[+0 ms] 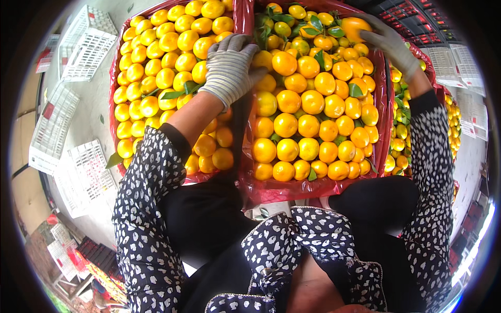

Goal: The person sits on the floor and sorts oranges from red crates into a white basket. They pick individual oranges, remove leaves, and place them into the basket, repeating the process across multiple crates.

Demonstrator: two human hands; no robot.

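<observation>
My left hand [231,67], in a striped knit glove, is over the divide between two crates lined with red plastic. Its thumb and fingertips are beside a blurred mandarin [262,60]; whether they grip it is unclear. My right hand [393,46], gloved too, has its fingers around a mandarin [355,29] at the far right corner of the right crate. Neat rows of mandarins [309,125] fill the near part of that crate. Behind them lie smaller, looser fruit with green leaves [316,23]. The left crate holds rows of mandarins [165,78] and a leafy sprig [174,94].
White plastic crates [84,172] are on the grey floor [98,105] at left. Another lined crate of leafy mandarins [400,131] stands close on the right. Dark crates [415,19] are at the far right. My black-clad knees press near the crates' front edges.
</observation>
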